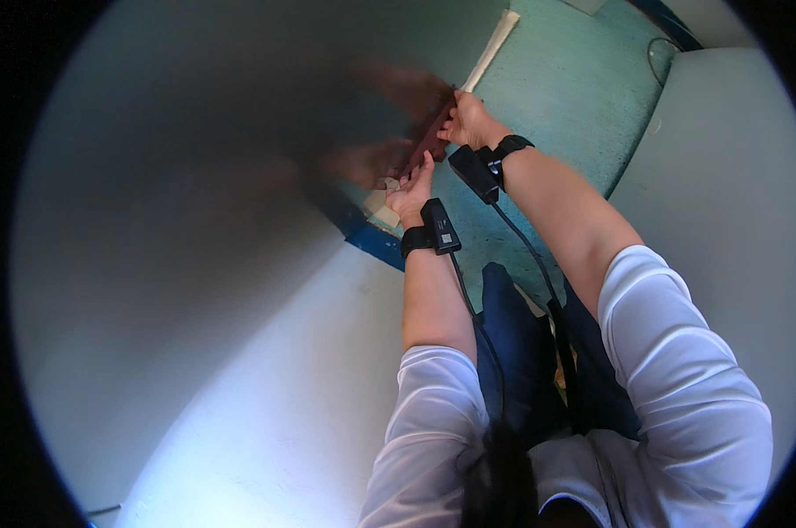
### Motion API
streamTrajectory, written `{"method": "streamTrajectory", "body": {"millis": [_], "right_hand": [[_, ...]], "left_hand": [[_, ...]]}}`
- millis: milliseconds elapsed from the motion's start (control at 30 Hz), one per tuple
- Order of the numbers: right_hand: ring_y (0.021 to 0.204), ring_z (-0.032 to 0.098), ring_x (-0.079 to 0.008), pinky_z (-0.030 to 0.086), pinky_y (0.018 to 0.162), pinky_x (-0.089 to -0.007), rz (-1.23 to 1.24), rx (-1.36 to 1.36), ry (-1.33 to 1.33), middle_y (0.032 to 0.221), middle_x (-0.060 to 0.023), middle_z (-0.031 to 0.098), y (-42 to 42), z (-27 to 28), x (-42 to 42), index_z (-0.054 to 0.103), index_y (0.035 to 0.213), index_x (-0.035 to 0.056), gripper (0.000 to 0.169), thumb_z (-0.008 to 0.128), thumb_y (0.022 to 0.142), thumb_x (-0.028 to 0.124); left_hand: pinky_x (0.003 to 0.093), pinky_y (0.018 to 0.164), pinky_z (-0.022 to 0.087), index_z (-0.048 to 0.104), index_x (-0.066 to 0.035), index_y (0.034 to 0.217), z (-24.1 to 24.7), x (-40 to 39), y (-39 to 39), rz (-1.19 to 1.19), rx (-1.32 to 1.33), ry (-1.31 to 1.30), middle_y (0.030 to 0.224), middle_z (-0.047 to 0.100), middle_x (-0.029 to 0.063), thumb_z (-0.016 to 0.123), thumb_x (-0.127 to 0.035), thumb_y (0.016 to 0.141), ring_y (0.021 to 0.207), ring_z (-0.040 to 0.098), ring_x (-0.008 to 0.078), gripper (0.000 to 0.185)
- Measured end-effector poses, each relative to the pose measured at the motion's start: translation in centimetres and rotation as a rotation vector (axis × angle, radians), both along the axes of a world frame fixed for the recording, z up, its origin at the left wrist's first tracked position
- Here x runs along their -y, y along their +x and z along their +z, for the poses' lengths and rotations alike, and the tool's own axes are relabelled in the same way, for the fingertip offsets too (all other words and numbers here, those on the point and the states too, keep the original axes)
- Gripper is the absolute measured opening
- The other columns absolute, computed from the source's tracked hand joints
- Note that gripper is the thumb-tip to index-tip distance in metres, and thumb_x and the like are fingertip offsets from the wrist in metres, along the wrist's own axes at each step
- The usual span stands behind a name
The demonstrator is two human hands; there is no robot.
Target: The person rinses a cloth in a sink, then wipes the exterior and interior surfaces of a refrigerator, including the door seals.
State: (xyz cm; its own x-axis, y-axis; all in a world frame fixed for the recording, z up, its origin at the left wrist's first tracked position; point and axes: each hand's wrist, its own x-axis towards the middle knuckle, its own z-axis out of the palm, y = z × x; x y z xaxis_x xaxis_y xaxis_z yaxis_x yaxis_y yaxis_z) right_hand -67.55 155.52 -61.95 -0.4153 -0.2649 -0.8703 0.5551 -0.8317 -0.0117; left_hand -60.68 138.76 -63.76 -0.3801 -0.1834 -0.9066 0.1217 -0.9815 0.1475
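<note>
A narrow dark red piece (431, 140), its material unclear, runs along a large dark glossy panel (226, 119). My right hand (472, 122) holds its far end, with the thumb at the top and the fingers bent under its edge. At the near end, the fingers of my left hand (412, 191) are curled against the same piece, palm turned up. The panel mirrors both hands. Whether the piece is fixed to the panel or only pressed against it cannot be told. A black strap with a cabled device is on each wrist.
A pale strip (493, 49) extends beyond the red piece over a worn green floor (563, 86). Blue skirting (375, 245) edges a pale wall (285, 389) at left. On the right stands a grey panel (714, 171), with a thin dark cable (650, 56) behind it.
</note>
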Motion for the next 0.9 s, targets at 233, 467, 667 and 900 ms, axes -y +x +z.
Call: {"method": "streamTrajectory", "body": {"millis": [233, 467, 667, 900], "right_hand": [[0.145, 0.012, -0.0421, 0.016, 0.114, -0.0605, 0.024, -0.034, -0.260, 0.161, -0.0114, 0.006, 8.8, 24.8, -0.8, 0.008, 0.154, 0.0119, 0.061, 0.025, 0.101, 0.037], [0.146, 0.004, -0.0428, 0.005, 0.117, -0.0575, -0.131, -0.101, -0.293, 0.161, -0.0158, 0.004, 7.7, 25.7, -1.1, 0.001, 0.154, 0.0120, 0.064, 0.027, 0.100, 0.032], [0.147, 0.003, -0.0412, 0.008, 0.118, -0.0543, -0.131, -0.230, -0.282, 0.160, -0.0208, 0.003, 6.0, 28.8, -0.7, -0.001, 0.153, 0.0066, 0.067, 0.030, 0.100, 0.032], [0.147, 0.007, -0.0401, 0.011, 0.118, -0.0516, -0.032, -0.263, -0.244, 0.158, -0.0229, 0.007, 5.7, 26.9, 1.2, 0.003, 0.152, 0.0009, 0.066, 0.031, 0.100, 0.031]], "left_hand": [[0.0608, 0.095, 0.035, 0.047, -0.013, 0.127, 26.4, 0.3, 8.5, -0.015, 0.127, -0.168, 0.137, 0.040, 0.0115, 0.031, -0.045, 0.096, 0.126, 0.037, 0.0295, 0.047], [0.0568, 0.097, 0.037, 0.036, -0.012, 0.137, 26.8, -2.6, 6.1, -0.048, -0.001, -0.350, 0.143, 0.032, 0.0125, 0.027, -0.042, 0.100, 0.131, 0.031, 0.0274, 0.048], [0.0457, 0.101, 0.034, 0.017, -0.018, 0.150, 31.8, -5.5, 2.7, -0.135, -0.057, -0.585, 0.157, 0.006, 0.0007, 0.032, -0.047, 0.100, 0.134, 0.022, 0.0253, 0.060], [0.0432, 0.107, 0.028, 0.017, -0.019, 0.151, 26.8, -2.6, 2.7, -0.108, 0.011, -0.576, 0.157, 0.011, 0.0021, 0.023, -0.051, 0.101, 0.138, 0.019, 0.0219, 0.060]]}}
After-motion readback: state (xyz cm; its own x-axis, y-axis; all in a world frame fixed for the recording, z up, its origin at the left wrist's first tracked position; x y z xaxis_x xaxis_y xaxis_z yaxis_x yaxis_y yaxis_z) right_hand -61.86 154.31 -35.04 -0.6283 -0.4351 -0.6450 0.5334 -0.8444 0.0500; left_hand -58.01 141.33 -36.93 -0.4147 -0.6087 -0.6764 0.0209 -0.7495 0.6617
